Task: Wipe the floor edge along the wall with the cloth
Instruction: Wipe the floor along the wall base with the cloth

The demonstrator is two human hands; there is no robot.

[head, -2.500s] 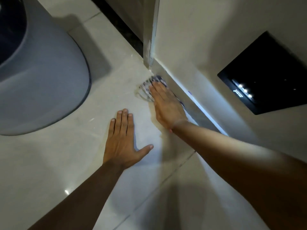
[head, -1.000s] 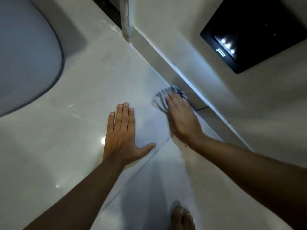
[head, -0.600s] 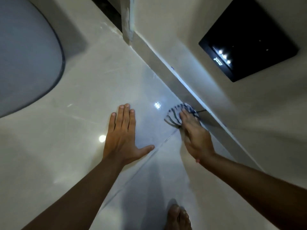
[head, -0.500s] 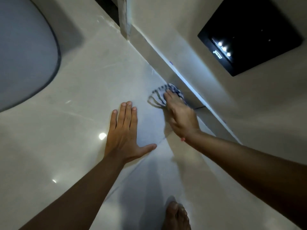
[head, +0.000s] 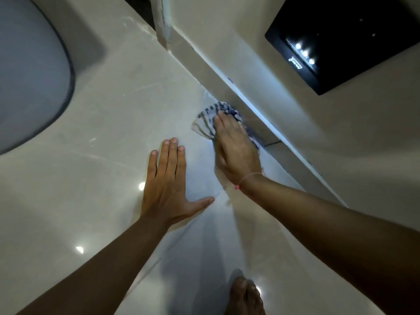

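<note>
The fingers of the right hand lie flat and close together on top of the cloth. They press down on it and do not curl around it. The cloth is white with dark blue stripes. It is bunched up under the hand, and part of it pokes out past the fingertips and to the left. The cloth sits on the floor, right up against the bottom strip of the wall. A thin string with a small pink bead goes around the right wrist.

The left hand lies flat on the floor with nothing in it. Its four fingers are straight and side by side, and the thumb sticks out to the right. It is just beside the right hand, a little nearer to the person, and the two hands do not touch.

The floor is pale and shiny, with small bright spots of light on it. A thin line between tiles runs under the arms. A bare foot shows at the bottom edge. A big grey round thing stands on the floor at the far left. A black panel with three small lights is on the wall, above the cloth and to the right.
</note>
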